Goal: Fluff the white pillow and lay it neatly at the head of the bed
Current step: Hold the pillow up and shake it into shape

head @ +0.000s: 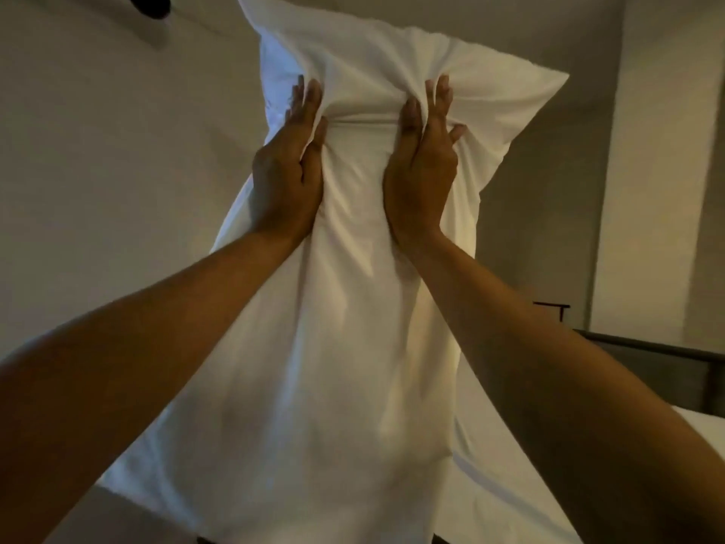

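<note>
The white pillow (353, 308) stands on end in front of me, raised high and filling the middle of the view. My left hand (288, 178) presses into its left side with fingers flat and together. My right hand (423, 166) presses in from the right, fingers dug into the cloth. Between the two hands the cover bunches into a tight ridge of folds. The pillow's upper corners flare out above my hands, and its lower end hangs toward the bed (510, 484). The pillow hides most of the bed.
A dark bed frame or headboard rail (647, 347) runs at the right, with a thin dark metal stand (557, 308) behind it. Pale walls rise all around. A dark round fixture (151, 5) sits on the ceiling at the top left.
</note>
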